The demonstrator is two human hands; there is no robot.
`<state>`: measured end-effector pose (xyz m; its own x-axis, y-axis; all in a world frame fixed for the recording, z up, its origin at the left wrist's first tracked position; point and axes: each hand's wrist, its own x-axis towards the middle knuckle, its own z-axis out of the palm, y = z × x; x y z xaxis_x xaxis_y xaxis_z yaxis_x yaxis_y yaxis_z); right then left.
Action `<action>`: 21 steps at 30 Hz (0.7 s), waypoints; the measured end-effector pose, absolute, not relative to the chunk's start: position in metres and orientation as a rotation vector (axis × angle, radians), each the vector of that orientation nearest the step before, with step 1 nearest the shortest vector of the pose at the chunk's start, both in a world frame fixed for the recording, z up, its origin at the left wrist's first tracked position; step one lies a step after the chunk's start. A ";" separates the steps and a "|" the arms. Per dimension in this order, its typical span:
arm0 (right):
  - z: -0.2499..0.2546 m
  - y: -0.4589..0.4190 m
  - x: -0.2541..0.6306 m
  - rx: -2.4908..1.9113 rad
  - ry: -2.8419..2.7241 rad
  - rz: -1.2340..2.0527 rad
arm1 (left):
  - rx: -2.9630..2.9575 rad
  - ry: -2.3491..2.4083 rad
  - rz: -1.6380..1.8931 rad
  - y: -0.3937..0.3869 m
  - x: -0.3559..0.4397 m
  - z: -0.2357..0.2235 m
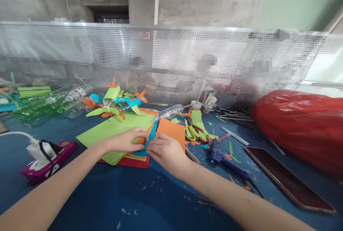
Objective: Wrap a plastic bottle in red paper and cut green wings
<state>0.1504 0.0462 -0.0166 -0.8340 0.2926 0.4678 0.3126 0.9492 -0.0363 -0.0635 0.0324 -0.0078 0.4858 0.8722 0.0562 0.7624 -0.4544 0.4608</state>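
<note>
A narrow piece of blue paper [152,133] rises between my two hands. My left hand [131,140] has its fingers curled at the paper's left side, with the thumb low near its bottom end. From the other side my right hand [167,153] pinches the same piece near its lower end; the fingertips partly hide it. Beneath them lies a stack of coloured sheets, with a large green sheet [107,134] on top and a red sheet [134,162] at the bottom. An orange sheet [174,131] stands out just behind my right hand.
A purple power strip [64,148] sits left. Right of my hands are scissors [198,132], a blue glue gun [227,161] and a phone [289,181]. Behind are a clear bottle [170,111], green bottles [40,107], paper-decorated bottles [112,97] and a perforated metal screen [177,52]. A red bag [300,127] bulges at right.
</note>
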 end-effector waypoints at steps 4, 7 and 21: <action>-0.019 0.045 0.156 -0.423 -2.635 -0.050 | 2.329 1.421 0.460 0.028 -0.062 -0.004; -0.023 0.045 0.160 -0.404 -2.650 -0.036 | 2.271 1.509 0.498 0.027 -0.062 -0.001; -0.018 0.055 0.138 -0.836 -2.439 0.518 | 2.270 1.418 0.405 0.024 -0.069 0.009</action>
<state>0.1384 0.0547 -0.0184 -0.6829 0.6483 0.3367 0.4556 0.7382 -0.4975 -0.0686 0.0244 0.0088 0.4341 0.9007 0.0189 0.7744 -0.3839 0.5029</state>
